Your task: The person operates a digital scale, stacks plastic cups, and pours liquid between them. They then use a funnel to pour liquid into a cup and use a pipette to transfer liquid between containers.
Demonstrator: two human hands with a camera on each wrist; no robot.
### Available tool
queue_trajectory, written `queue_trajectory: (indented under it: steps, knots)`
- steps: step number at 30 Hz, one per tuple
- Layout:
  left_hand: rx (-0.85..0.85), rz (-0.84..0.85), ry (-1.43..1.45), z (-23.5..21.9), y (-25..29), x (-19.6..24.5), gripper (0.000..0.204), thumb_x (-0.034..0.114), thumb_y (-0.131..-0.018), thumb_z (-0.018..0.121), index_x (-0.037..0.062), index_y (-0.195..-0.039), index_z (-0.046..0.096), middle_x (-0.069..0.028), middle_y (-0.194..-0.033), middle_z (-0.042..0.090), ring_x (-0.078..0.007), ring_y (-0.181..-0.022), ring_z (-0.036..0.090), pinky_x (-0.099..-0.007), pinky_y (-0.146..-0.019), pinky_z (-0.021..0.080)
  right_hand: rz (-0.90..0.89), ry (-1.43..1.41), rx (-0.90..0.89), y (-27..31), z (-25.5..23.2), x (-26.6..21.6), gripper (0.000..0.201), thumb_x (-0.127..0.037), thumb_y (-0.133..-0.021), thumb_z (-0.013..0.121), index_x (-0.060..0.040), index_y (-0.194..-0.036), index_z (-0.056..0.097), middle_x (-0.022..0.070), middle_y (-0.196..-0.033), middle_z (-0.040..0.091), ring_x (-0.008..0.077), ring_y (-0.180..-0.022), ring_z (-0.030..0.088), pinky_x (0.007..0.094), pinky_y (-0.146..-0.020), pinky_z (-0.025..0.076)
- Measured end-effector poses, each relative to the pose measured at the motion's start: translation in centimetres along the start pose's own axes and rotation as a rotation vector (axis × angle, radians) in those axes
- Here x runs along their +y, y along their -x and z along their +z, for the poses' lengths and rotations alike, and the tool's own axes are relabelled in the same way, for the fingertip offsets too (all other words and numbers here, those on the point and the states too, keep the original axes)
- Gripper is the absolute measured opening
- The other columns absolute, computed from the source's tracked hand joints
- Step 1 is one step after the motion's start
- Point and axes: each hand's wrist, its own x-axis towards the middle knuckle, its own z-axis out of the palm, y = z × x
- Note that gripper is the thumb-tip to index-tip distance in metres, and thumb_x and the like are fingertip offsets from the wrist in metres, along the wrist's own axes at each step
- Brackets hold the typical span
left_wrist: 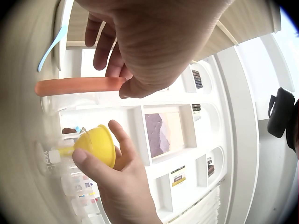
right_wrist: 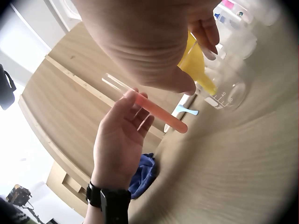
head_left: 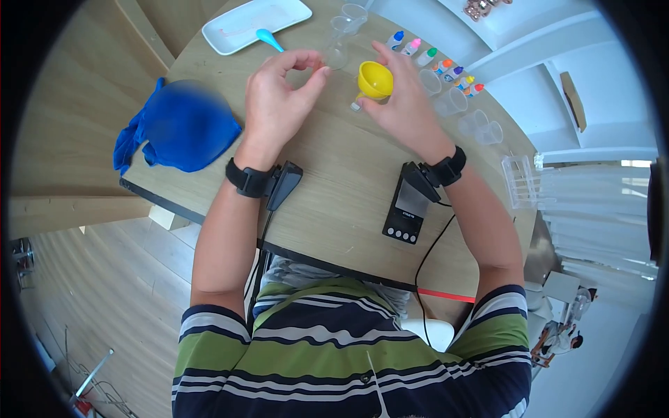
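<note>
My left hand pinches a clear test tube of orange-pink liquid near its upper part. The tube is tilted, its rounded end lower, and lies almost level in the left wrist view. With thumb and fingers, my right hand holds a yellow funnel, its wide mouth facing up. The funnel's narrow stem overlaps a clear graduated glass vessel standing on the table; in the right wrist view my palm hides part of the funnel.
Several small dropper bottles with coloured caps and clear cups line the far right. A white tray, blue spoon and blue cloth lie left. Near the front is a black scale; a clear rack stands right.
</note>
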Motion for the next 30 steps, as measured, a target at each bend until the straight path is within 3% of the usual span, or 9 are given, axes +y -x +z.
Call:
queue_trajectory:
  steps: [7,9,12,20,30]
  knots:
    - [0.069,0.059,-0.023,-1.3,-0.6,0.6,0.027,0.019,-0.092,0.086,-0.0004,-0.11,0.081,-0.0096,-0.102,0.082,-0.019,-0.097,0.076,-0.035,-0.087,0.059,-0.047,0.071,0.041,2.5,-4.7,-0.2,0.09,-0.006,-0.081,0.086,-0.0112,-0.161,0.045,0.0181,-0.143,0.057,0.0405,-0.131,0.06,0.0469,-0.108,0.053]
    - [0.105,-0.023,0.084,-1.9,-0.8,1.2,0.026,0.018,-0.094,0.085,-0.0017,-0.11,0.081,-0.0066,-0.098,0.081,-0.0148,-0.099,0.073,-0.0333,-0.094,0.057,-0.071,0.104,0.026,3.7,-6.1,-0.2,0.092,-0.002,-0.079,0.086,-0.0105,-0.161,0.045,0.0184,-0.141,0.059,0.0405,-0.13,0.06,0.0469,-0.108,0.052]
    - [0.153,0.044,0.033,-2.6,-1.2,0.3,0.024,0.017,-0.096,0.085,-0.0022,-0.11,0.081,-0.0044,-0.098,0.079,-0.0128,-0.1,0.071,-0.0324,-0.1,0.054,-0.026,0.044,0.005,5.4,-7.3,0.3,0.092,0.0,-0.077,0.086,-0.0094,-0.16,0.048,0.0184,-0.14,0.06,0.0406,-0.13,0.06,0.0468,-0.109,0.051]
    - [0.253,-0.046,0.167,-3.8,-1.5,0.4,0.02,0.006,-0.095,0.085,-0.0037,-0.112,0.079,-0.0055,-0.107,0.079,-0.0127,-0.104,0.07,-0.0312,-0.103,0.054,-0.003,0.058,-0.064,7.1,-8.6,0.6,0.092,0.005,-0.074,0.086,-0.0069,-0.158,0.051,0.0197,-0.139,0.06,0.0406,-0.127,0.061,0.0458,-0.107,0.052]
    - [0.23,-0.038,0.134,-3.5,-0.7,1.3,0.018,-0.001,-0.098,0.08,-0.0048,-0.114,0.074,-0.0132,-0.117,0.077,-0.0231,-0.114,0.074,-0.036,-0.103,0.056,-0.016,0.031,-0.097,6.2,-8.4,2.5,0.093,0.007,-0.073,0.086,-0.0053,-0.158,0.051,0.0229,-0.14,0.059,0.0413,-0.124,0.062,0.0465,-0.103,0.053]
